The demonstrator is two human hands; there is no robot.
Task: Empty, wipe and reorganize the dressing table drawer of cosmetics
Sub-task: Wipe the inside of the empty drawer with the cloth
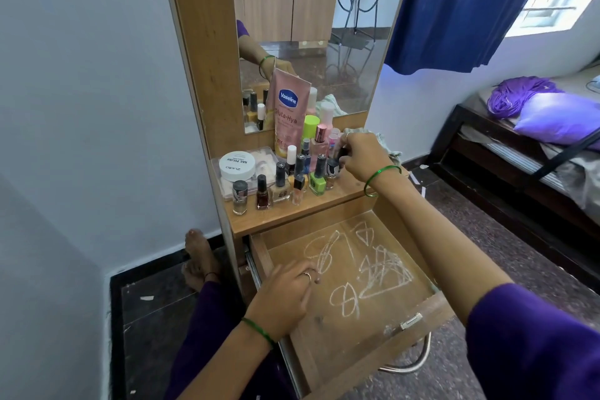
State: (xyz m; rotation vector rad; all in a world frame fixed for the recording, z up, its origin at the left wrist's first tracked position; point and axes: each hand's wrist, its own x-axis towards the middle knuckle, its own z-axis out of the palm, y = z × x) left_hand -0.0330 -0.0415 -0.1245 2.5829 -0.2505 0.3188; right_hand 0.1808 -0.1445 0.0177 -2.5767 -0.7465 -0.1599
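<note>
The wooden drawer (383,331) is pulled out and holds no cosmetics; white chalk scribbles mark its bottom. My left hand (285,295) rests on the drawer's left wall, fingers curled, holding nothing that I can see. My right hand (363,156) is up at the shelf (311,208), fingers closed around a small dark-capped bottle (341,156) at the right end of the row. On the shelf stand several nail polish bottles (281,185), a lime green bottle (317,183), a pink Vaseline tube (287,110) and a white nail polish remover tub (237,166).
A mirror (341,52) rises behind the shelf. A crumpled pale cloth (388,144) lies behind my right hand. A bed (532,153) with a purple pillow stands at the right, a blue curtain above. My bare foot (199,256) is by the wall at the left.
</note>
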